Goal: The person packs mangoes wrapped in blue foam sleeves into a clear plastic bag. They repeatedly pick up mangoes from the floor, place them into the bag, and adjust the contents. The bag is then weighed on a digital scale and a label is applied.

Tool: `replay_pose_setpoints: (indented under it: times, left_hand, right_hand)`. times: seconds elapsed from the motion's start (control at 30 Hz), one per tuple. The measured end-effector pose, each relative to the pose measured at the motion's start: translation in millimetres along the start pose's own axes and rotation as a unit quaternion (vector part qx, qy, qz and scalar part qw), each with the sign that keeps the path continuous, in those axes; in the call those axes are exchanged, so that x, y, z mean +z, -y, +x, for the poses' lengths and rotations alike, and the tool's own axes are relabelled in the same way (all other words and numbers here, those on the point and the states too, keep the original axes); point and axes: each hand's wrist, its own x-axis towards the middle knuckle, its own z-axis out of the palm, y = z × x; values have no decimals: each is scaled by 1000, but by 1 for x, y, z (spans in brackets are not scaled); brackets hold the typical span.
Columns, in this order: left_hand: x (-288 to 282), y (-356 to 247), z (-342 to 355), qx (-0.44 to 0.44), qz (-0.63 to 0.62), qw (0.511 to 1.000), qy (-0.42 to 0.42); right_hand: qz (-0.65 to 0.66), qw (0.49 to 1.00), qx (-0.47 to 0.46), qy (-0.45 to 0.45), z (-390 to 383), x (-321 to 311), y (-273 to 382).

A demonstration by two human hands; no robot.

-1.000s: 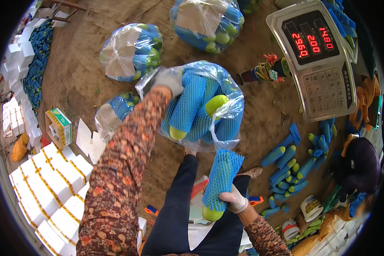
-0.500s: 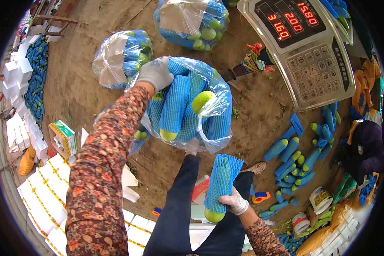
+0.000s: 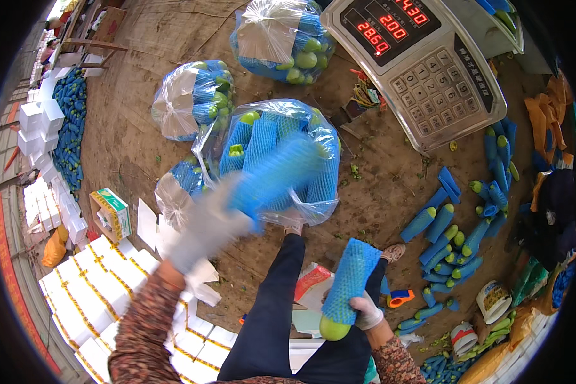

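My left hand (image 3: 211, 224), gloved and smeared by motion, grips a long green gourd (image 3: 281, 169) in a blue foam net sleeve. This gourd is over the near side of an open clear plastic bag (image 3: 326, 208), which holds several netted gourds (image 3: 260, 137) standing close together. My gloved right hand (image 3: 368, 312) is closed around the lower part of another netted gourd (image 3: 349, 278), held above my right thigh with its bare green end downward. Apart from the bag, this second gourd hangs to its right and nearer to me.
A digital scale (image 3: 422, 70) with lit red digits stands at far right. Tied bags of gourds (image 3: 294, 41) sit on the ground beyond and to the left. Loose netted gourds (image 3: 441, 249) lie at right. White foam boxes (image 3: 109, 269) are stacked at left, near a carton (image 3: 111, 214).
My left hand has left the bag's rim, come nearer and now grips a netted gourd. The scale's digits have changed. My right hand still holds its gourd.
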Motion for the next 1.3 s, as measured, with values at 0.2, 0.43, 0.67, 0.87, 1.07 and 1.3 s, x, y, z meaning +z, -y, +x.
replay_pose_setpoints:
  times: [0.2, 0.43, 0.67, 0.87, 1.07, 1.3]
  left_hand:
    - [174, -29, -86, 118, -177, 965, 156]
    - [138, 1, -103, -13, -425, 882, 204]
    - [75, 37, -79, 51, -285, 868, 403]
    - [8, 112, -48, -134, -337, 929, -71]
    - [6, 159, 72, -84, -390, 909, -122]
    - [-25, 165, 72, -38, -676, 731, -79]
  right_hand:
    - [-24, 993, -96, -60, -25, 6, 7]
    - [-769, 632, -26, -92, -20, 80, 57]
    - [-895, 343, -230, 169, 19, 172, 109]
    - [-610, 785, 23, 108, 76, 200, 85]
    - [-196, 977, -54, 63, 151, 209, 51]
    - [-173, 951, -185, -179, 303, 249, 89]
